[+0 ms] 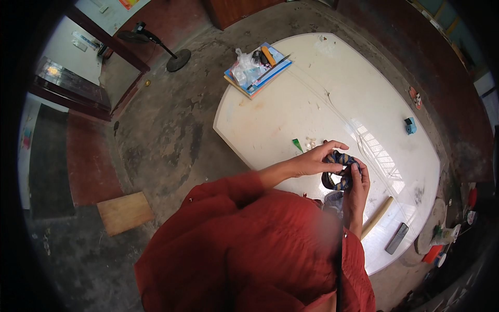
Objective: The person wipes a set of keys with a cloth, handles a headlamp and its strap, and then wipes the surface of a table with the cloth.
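Note:
Both hands are raised over the near part of the white table [323, 78], with a ring-shaped band [340, 157] between them. The band is dark blue with tan patterning and looks like fabric; its exact kind is unclear. My left hand [314, 160] grips its upper left side, thumb below and index finger stretched out above. On the right side, my right hand [358, 181] pinches it between thumb and fingers. A clear plastic container [333, 199] shows below the band, partly covered by my right hand and clothing. A green tube or wrapper [297, 145] lies near small pale pieces [310, 143].
A yellowish stick [378, 217] and a dark grey case [397, 238] lie right of my forearm. A blue tape dispenser [410, 126] sits near the right edge. Stacked books [253, 93] at the far left corner bear a plastic bag [245, 67] and an orange-handled cutter [268, 55].

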Demonstrator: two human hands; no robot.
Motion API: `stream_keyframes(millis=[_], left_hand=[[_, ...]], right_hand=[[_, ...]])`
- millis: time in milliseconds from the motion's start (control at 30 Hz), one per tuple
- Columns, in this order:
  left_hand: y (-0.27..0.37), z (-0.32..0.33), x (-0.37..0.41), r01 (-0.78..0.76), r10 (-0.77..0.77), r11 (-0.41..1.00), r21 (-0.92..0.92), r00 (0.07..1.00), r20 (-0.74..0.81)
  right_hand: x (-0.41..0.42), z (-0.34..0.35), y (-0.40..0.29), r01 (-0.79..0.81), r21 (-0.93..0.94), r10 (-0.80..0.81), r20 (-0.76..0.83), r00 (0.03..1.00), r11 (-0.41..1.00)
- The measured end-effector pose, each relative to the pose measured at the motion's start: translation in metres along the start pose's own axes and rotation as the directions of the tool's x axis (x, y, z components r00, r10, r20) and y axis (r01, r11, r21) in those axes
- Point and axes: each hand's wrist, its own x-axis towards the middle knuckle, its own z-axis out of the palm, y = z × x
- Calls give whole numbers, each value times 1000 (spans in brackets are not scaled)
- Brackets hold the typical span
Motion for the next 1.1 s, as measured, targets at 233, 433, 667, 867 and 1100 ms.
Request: stream_keyframes(millis=[233, 433, 667, 867, 1100], left_hand=[[-39, -123, 28, -45, 18, 998, -45, 874, -486], [-40, -339, 76, 176, 477, 753, 634, 518, -710], [-71, -430, 90, 771, 477, -47, 635, 576, -664], [-83, -437, 97, 791, 430, 48, 611, 535, -727], [-84, -257, 110, -47, 683, 49, 998, 730, 1]], right_hand=[[15, 21, 27, 15, -532, 34, 82, 996, 847], [8, -24, 60, -172, -556, 138, -103, 985, 813], [-14, -68, 103, -319, -499, 149, -350, 925, 806], [-31, -82, 111, -339, -513, 103, -433, 895, 789], [-44, -87, 111, -322, -441, 61, -511, 858, 838]])
